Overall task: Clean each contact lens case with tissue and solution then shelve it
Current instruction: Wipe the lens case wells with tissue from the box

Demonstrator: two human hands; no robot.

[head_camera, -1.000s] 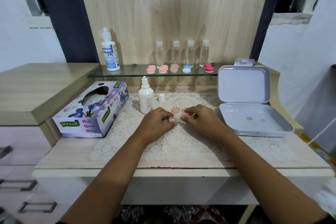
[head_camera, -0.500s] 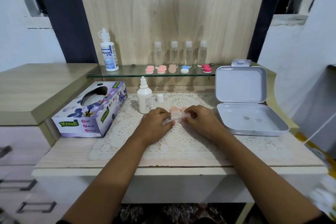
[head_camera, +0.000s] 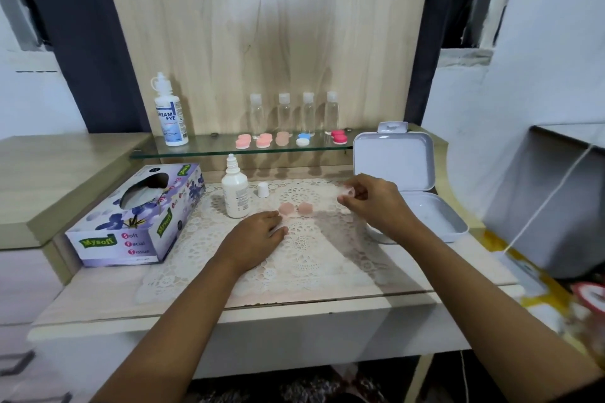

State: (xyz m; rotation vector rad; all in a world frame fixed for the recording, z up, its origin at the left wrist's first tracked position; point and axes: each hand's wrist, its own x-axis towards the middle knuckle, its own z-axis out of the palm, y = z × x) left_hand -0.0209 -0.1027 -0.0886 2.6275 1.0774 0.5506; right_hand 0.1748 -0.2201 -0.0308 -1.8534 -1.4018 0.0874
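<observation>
- Fingers (head_camera: 358,195) of the right hand (head_camera: 376,206) are pinching a clear, blurred contact lens case (head_camera: 344,190), holding it in the air to the right of the solution bottle (head_camera: 235,195).
- The left hand (head_camera: 258,234) is lying relaxed, gripping nothing, on the lace mat (head_camera: 304,258) in front of the bottle.
- 2 pink caps (head_camera: 286,208) are sitting just right of the bottle.
- 5 cases (head_camera: 302,140) are sitting on the glass shelf (head_camera: 203,147) behind the bottle.

Clear lane to the glass shelf (head_camera: 203,150) runs over the middle of the lace mat (head_camera: 294,258), between the small white dropper bottle (head_camera: 235,193) with its loose white cap (head_camera: 263,190) and the raised lid of the open grey plastic box (head_camera: 394,160). You have bare glass between the tall white solution bottle (head_camera: 171,118) and the row of coloured lens cases (head_camera: 281,140); four clear bottles (head_camera: 284,114) block behind.
</observation>
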